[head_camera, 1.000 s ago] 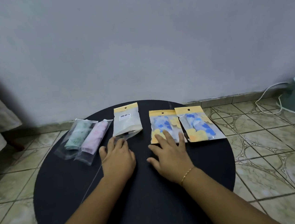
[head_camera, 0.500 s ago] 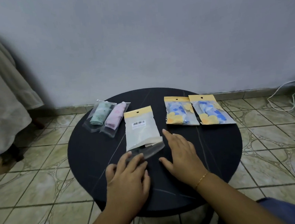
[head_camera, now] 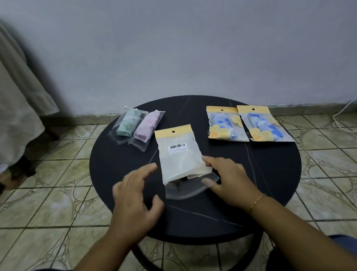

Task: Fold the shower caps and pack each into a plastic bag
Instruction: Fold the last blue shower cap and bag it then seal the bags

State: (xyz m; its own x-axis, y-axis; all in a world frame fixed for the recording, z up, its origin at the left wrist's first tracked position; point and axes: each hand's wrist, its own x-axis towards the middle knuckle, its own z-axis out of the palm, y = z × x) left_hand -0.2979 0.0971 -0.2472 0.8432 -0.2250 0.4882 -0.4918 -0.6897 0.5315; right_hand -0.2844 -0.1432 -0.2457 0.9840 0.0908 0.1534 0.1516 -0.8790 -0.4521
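1. At the far left of the round dark tabletop (head_camera: 119,205) lie two clear bags side by side and overlapping, one with a rolled green shower cap (head_camera: 129,122), the next with a rolled pink shower cap (head_camera: 147,126); both look soft and crinkled under glossy film.
2. The left hand (head_camera: 135,200) hovers open and empty, fingers spread, just beside the middle bag and blurred.
3. The frosted bag (head_camera: 180,153) lies flat at the centre, barcode sticker up, yellow header card with a hang hole at its far end. Its clear near flap hangs open; something pale sits inside, probably a folded cap.
4. The right hand (head_camera: 231,179) is open, fingertips touching the bag's near right edge and flap, gripping nothing firmly.
5. Further right, two more yellow-header bags, a blue-and-yellow flowered cap pack (head_camera: 225,124) and a second flowered pack (head_camera: 263,125), lie touching.
6. Risk: slick film on a smooth tabletop could slide away under a light touch, and the open flap could let the contents creep out or seal crooked.
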